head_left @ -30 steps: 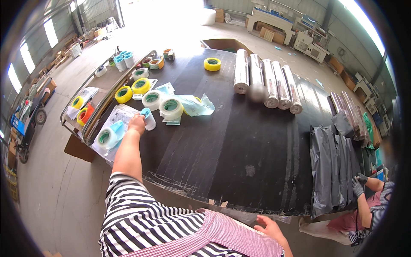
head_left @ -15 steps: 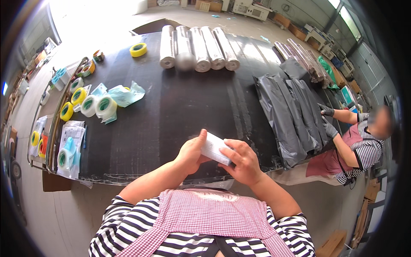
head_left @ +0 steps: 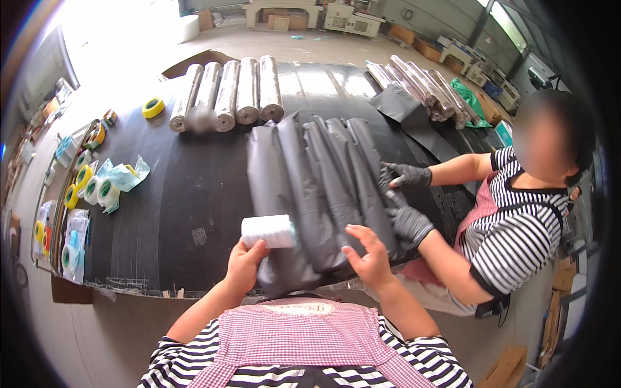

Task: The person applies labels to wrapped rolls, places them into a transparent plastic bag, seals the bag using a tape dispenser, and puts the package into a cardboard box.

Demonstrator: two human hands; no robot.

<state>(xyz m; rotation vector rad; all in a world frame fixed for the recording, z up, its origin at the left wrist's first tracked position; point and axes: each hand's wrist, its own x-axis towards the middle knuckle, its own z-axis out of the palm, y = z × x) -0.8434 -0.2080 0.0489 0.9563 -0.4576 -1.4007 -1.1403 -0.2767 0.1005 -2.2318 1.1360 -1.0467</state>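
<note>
My left hand (head_left: 244, 266) grips a small white roll (head_left: 267, 231), which looks like a roll of labels, held over the near left end of several dark grey plastic packages (head_left: 323, 178). These long packages lie side by side on the black tabletop (head_left: 187, 200). My right hand (head_left: 370, 258) is open, its fingers apart, at the near end of the packages and holding nothing. Beside it, a co-worker's dark gloved hands (head_left: 410, 216) touch the right side of the packages.
Several shiny wrapped rolls (head_left: 236, 94) lie at the back, with more film-wrapped rolls (head_left: 420, 84) far right. A loose dark grey bag (head_left: 401, 107) lies before those. Yellow tape (head_left: 152, 108) and white tape rolls (head_left: 103, 191) sit left. The co-worker (head_left: 517, 226) stands close at right.
The dark grey packages have moved left in front of me, and the co-worker has come closer with them. My right hand has let go of the white roll; my left hand keeps it.
</note>
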